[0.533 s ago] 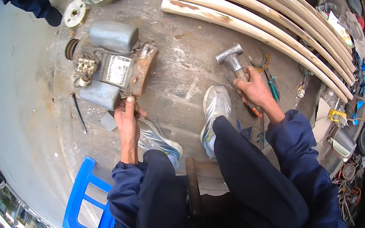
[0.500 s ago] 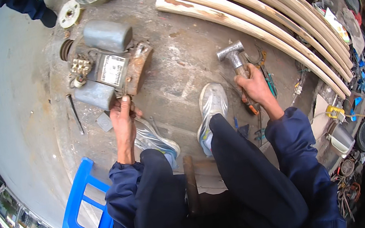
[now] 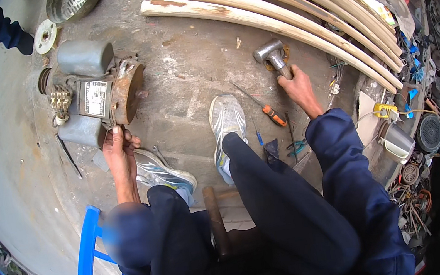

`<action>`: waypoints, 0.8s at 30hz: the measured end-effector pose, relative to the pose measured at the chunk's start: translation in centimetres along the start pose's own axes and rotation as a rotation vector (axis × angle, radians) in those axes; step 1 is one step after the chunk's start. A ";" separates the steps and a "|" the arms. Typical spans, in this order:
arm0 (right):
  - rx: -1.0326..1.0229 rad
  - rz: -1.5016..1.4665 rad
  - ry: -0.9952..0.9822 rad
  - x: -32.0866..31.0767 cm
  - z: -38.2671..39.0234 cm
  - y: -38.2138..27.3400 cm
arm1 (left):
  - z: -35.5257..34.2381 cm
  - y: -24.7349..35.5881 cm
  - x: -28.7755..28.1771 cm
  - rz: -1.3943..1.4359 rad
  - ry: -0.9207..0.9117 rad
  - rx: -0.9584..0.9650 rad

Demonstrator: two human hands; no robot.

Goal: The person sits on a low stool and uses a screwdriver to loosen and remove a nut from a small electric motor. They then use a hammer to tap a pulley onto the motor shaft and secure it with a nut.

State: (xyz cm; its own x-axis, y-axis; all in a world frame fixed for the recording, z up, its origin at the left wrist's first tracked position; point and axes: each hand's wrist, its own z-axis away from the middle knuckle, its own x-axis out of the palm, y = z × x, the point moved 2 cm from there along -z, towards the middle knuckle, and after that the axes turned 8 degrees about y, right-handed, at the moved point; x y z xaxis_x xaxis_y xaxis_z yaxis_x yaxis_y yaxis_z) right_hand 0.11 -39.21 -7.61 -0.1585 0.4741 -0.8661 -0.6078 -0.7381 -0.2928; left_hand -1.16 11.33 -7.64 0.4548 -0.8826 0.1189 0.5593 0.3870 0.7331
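An electric motor [image 3: 72, 108] lies on the ground at left, with two grey housings, a label plate, a pulley at one end and a rusty round end facing right. My left hand [image 3: 118, 146] is at its near lower corner, thumb up against the edge and fingers curled; the exact grip is partly hidden. My right hand [image 3: 300, 90] is closed round the short handle of a hammer [image 3: 268, 51] with a metal head, held right of centre. A yellowish ring-shaped piece shows behind the hammer head. Below the hammer lies a screwdriver [image 3: 275, 115] with an orange-black handle.
Long peeled wooden poles [image 3: 248, 18] lie across the upper right. A dark metal bar [image 3: 69, 156] rests left of my shoes, a blue plastic stool [image 3: 88, 257] at lower left. Scrap and cables pile along the right. Another person's leg [image 3: 5, 32] shows at upper left.
The view has swung right, so most things sit further left. My right hand and the hammer have moved right, away from the screwdriver. More of the motor's rusty end shows; my left hand stays at it.
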 end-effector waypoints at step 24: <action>-0.293 -0.174 0.124 6.6 9.5 1.4 | -0.2 0.1 0.0 0.051 -0.047 -0.013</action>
State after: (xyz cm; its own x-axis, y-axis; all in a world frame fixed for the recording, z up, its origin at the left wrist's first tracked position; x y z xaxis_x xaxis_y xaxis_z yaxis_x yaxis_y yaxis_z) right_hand -9.24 -32.57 -9.88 0.0339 0.5562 -0.8304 -0.3654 -0.7664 -0.5282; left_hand -0.95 11.45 -7.68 0.4498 -0.8732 0.1876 0.5453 0.4349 0.7166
